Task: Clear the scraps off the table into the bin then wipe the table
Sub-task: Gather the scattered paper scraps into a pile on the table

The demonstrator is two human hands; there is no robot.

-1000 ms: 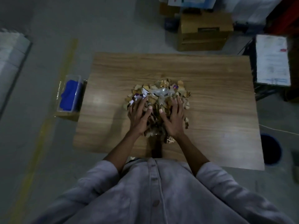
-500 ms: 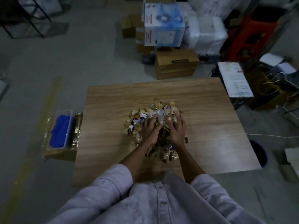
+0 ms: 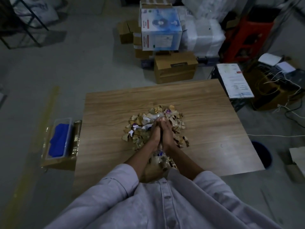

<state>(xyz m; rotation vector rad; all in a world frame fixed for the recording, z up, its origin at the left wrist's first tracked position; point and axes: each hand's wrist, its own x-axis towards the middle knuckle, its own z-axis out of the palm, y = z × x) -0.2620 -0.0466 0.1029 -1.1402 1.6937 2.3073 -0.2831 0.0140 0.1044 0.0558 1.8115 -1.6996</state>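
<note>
Fingers straight, the left hand [image 3: 154, 136] and right hand [image 3: 168, 134] press palm to palm over the scraps [image 3: 140, 123] heaped on the table [image 3: 208, 116], a clump sandwiched between them and spilling out the near side.

Head view, sole camera: wide-angle, worn on the person's head, facing forward and down, close above table [image 3: 107, 116]; floor [image 3: 82, 68] beyond.

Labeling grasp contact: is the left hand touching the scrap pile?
Touching. Head view: left hand sits in the scrap pile, scraps squeezed against the right hand.
</note>
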